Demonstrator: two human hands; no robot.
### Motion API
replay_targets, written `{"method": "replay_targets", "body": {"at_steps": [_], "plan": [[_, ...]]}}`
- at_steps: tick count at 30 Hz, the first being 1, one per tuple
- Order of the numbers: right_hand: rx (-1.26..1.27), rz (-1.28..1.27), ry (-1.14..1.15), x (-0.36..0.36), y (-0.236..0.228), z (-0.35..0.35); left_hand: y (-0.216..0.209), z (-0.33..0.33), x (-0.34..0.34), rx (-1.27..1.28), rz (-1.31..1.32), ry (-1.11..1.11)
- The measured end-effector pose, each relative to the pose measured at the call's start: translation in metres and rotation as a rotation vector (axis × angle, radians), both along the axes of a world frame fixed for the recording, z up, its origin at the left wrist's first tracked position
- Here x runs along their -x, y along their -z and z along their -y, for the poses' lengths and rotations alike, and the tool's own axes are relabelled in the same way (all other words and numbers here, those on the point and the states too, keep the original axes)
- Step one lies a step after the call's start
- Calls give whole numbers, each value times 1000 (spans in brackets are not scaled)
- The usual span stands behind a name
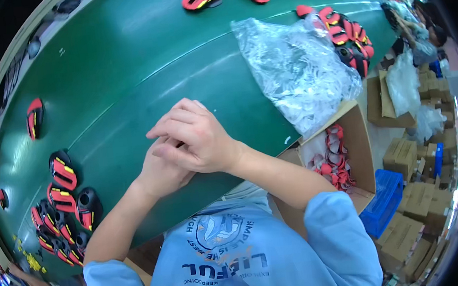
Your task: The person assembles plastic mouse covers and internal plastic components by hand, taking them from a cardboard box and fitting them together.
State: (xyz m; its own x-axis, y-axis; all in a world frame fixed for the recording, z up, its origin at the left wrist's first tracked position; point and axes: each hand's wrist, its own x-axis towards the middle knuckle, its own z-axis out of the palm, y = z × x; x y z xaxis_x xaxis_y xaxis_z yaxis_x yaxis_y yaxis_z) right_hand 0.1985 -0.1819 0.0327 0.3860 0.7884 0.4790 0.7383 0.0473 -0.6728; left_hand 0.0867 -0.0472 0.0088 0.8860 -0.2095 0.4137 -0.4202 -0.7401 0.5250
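My right hand (198,135) lies across my left hand (164,171) above the green table (125,92). The right hand's fingers are stretched and a little bent, apart from its thumb, and nothing shows in them. Most of the left hand's fingers are hidden under the right. Nearest to my left arm sits a cluster of red-and-black shoe-shaped pieces with yellow marks (61,199). Right of my hands, a crumpled clear plastic bag (294,70) with pale strips showing spreads over the table's edge.
Beside my right arm stands an open cardboard box (361,152) with red pieces (335,160) inside. A blue crate (381,205) and stacked cartons (404,156) are farther right. More red-and-black pieces (339,30) lie at the far right. Co-workers sit at both ends.
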Motion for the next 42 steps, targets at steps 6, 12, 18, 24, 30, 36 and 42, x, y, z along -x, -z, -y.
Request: {"method": "replay_targets", "body": {"at_steps": [6,12,18,24,30,36,42], "plan": [[-154,30,439,-70,-40,111,-16,-112,-28,-253,3,-369],[265,266,503,-180,-11,156,-13,-144,-180,-496,108,-518],[480,370,449,-189,-4,153,17,-63,-306,-169,-109,-600],[267,111,619,-172,-18,191,6,-72,-267,5,45,-610],[81,204,417,-112,-57,158,-30,-22,-80,-22,80,-405],[62,13,42,-41,-20,76,-10,17,16,-6,-80,-418],[114,-68,-326,-37,-17,56,-30,19,29,141,-4,-206]]}}
